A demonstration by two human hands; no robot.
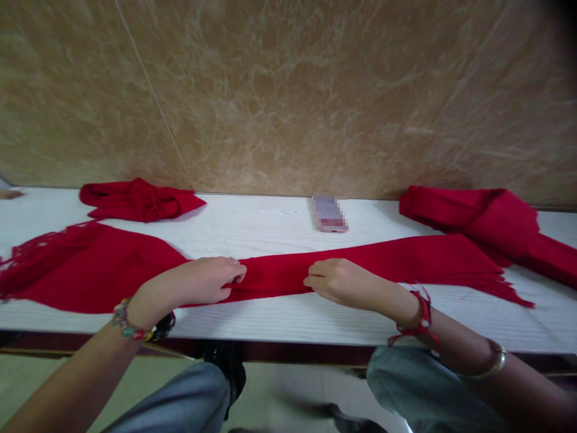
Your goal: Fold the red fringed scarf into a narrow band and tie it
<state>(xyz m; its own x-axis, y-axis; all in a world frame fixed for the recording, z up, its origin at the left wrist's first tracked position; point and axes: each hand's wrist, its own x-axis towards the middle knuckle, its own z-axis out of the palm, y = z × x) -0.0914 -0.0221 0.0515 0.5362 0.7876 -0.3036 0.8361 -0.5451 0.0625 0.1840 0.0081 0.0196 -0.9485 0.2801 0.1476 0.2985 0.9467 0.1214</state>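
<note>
A long red scarf [274, 275] with fringed ends lies stretched from left to right along the white table. Its left part spreads wide, while the middle is a narrow band. My left hand [202, 279], fingers curled, grips the scarf left of its middle. A short stretch of cloth to the right, my right hand [338, 281] pinches the same band with bent fingers. The fingertips of both hands are partly hidden against the cloth.
Behind the scarf lie a bunched red cloth [139, 201] at left, a phone [330, 213] near the middle, and a larger red cloth pile [473, 216] at right. A brown marbled wall [261, 96] rises at the back of the white table [288, 322].
</note>
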